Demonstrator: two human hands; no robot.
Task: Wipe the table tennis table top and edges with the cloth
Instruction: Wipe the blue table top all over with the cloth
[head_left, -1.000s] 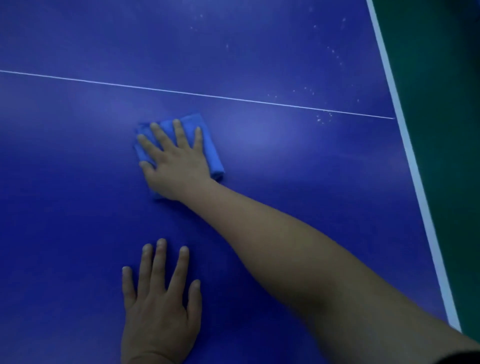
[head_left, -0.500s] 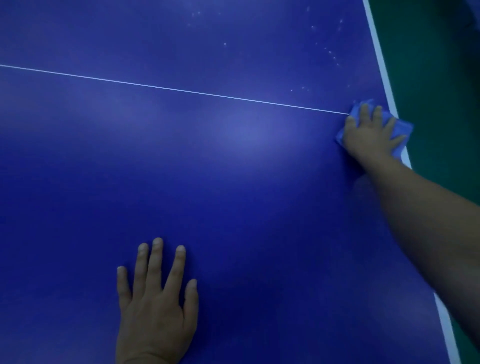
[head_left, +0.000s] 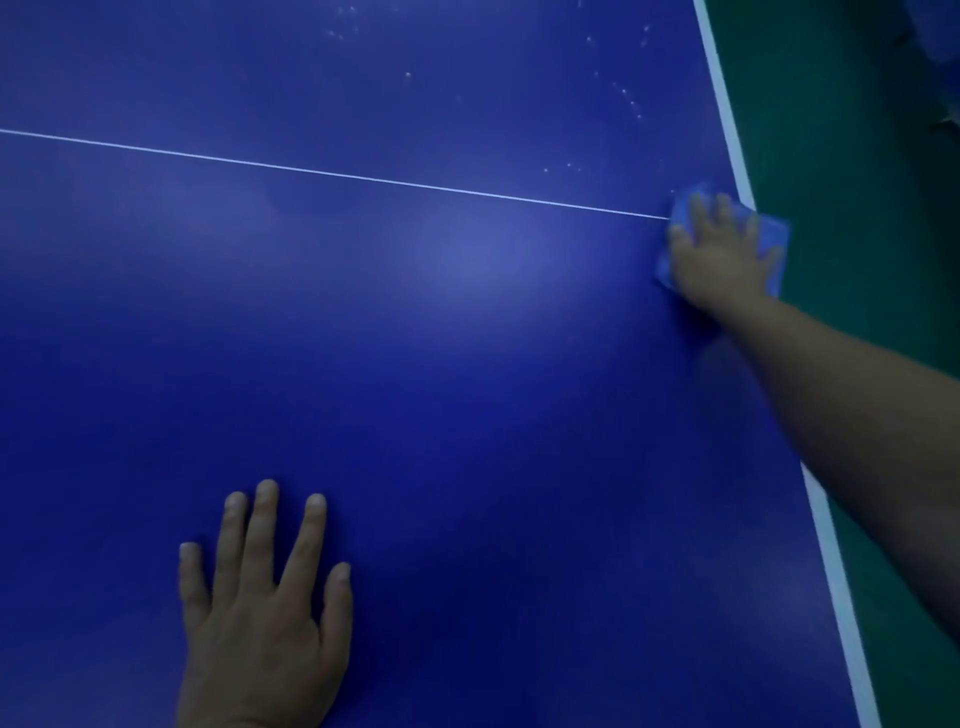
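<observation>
The blue table tennis table top (head_left: 441, 338) fills most of the view. A thin white centre line (head_left: 332, 174) crosses it, and a white edge stripe (head_left: 727, 114) runs down its right side. My right hand (head_left: 719, 254) presses flat, fingers spread, on a folded light-blue cloth (head_left: 776, 236) at the right edge, where the centre line meets the stripe. Part of the cloth hangs past the edge. My left hand (head_left: 260, 618) rests flat on the table top near the bottom, fingers spread, holding nothing.
Small white specks (head_left: 626, 98) dot the table top beyond the centre line, towards the right edge. Green floor (head_left: 841, 156) lies past the right edge of the table.
My right hand slid the cloth from the middle of the table top rightward to the right edge and stays there. My left hand has kept its place.
</observation>
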